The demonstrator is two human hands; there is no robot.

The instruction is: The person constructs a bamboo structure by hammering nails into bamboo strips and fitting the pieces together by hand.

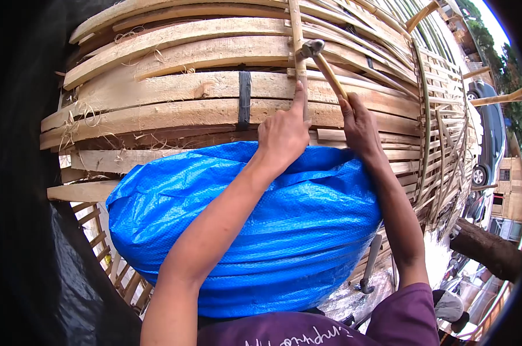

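My left hand (283,137) grips the lower end of a narrow wooden strip (296,26), its index finger stretched along the strip. The strip runs away from me across a layer of sawn wooden boards (180,86). In my right hand (362,127) is a hammer (332,76), held by its wooden handle. Its metal head is at the strip, a little beyond my left index fingertip; whether it touches cannot be told. A blue woven plastic sheet (244,230) lies bunched between my forearms, below the boards.
A black band (244,99) crosses two boards. Thin slats and split poles (442,127) form a lattice to the right, with a thick log (487,249) beyond. A parked car (490,135) stands at the far right. Dark sheeting (71,271) hangs at the left.
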